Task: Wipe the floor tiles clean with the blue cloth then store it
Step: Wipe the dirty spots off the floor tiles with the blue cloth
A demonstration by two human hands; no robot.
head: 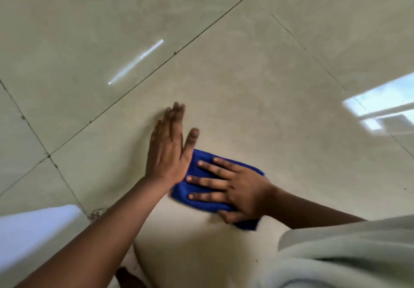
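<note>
Floor: my floor tiles (235, 68) are large, pale beige and glossy, laid so their edges run diagonally across my view.
Grout lines: thin dark grout lines (143, 79) cross between the tiles, with small dark specks along them and at the crossing on my left.
Reflections: a narrow bright streak (136, 61) shines on the tile ahead of me; a wide window-shaped glare (383, 106) lies on the tiles at my far right.
Cloth: my blue cloth (201, 189) lies folded flat on the tile right in front of me, its edges a little blurred.
Right hand: my right hand (233, 189) lies palm down on the cloth, fingers spread and pressing it to the floor, not curled around it.
Left hand: my left hand (170, 148) is flat and open, fingers straight and together, pointing away from me; the thumb side meets the cloth's left edge. I cannot tell whether the palm fully touches the tile.
Sleeve: a loose pale grey-green sleeve (349, 252) fills my lower right.
Lower left: a pale bluish-white shape (38, 238) sits at the edge of my view; what it is I cannot tell.
Dirt: dark flecks (96, 212) cluster on the floor just beside that shape.
</note>
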